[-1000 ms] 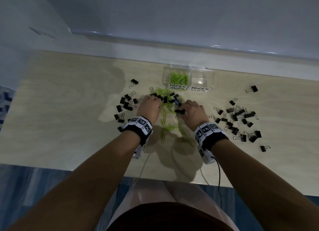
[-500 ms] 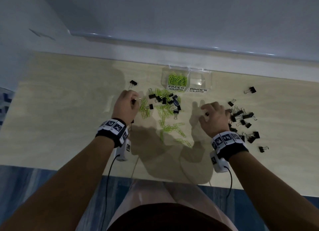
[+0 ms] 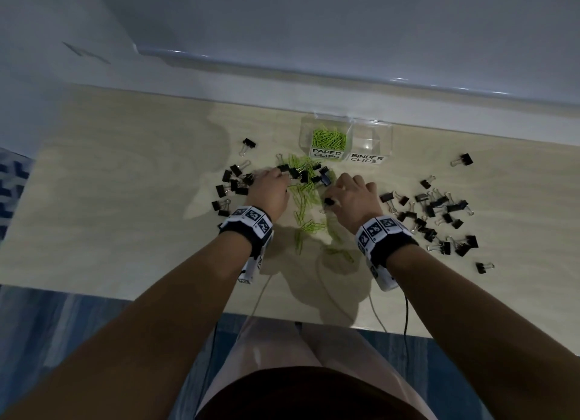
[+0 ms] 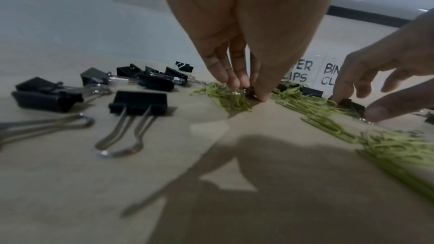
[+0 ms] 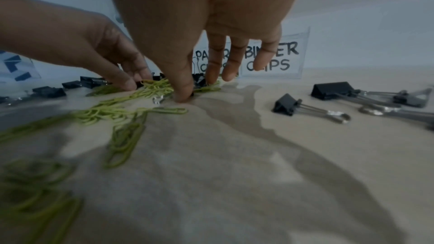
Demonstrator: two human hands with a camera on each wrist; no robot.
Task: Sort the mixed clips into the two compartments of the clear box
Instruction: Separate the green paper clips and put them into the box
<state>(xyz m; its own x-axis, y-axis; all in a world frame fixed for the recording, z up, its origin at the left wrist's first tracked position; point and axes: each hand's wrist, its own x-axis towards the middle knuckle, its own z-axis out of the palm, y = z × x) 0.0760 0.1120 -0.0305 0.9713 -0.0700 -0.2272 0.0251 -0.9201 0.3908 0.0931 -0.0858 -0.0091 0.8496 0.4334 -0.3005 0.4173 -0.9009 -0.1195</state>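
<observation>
The clear box [image 3: 386, 137] stands at the back; its left compartment, labelled PAPER CLIPS, holds green paper clips [image 3: 329, 137], and the right one, labelled BINDER CLIPS, holds nothing. In front lies a mixed heap of green paper clips [image 3: 303, 197] and black binder clips [image 3: 323, 176]. My left hand [image 4: 250, 93] reaches down into the heap's left side, thumb and fingers pinching a small black binder clip [image 4: 248, 89]. At the heap's right side my right hand [image 5: 195, 88] pinches another black binder clip [image 5: 199, 82] between thumb and forefinger.
Separated black binder clips lie in two groups on the wooden table, one left [image 3: 230, 186] and a larger one right [image 3: 439, 214] of the heap. Single clips lie at the far right [image 3: 464, 160] and back left [image 3: 249, 144]. A pale wall ledge [image 3: 314, 84] runs behind the box.
Half a second ago my hands were spread apart at the left and right binder clip groups. Both have come back inward to the middle heap and taken hold of binder clips there.
</observation>
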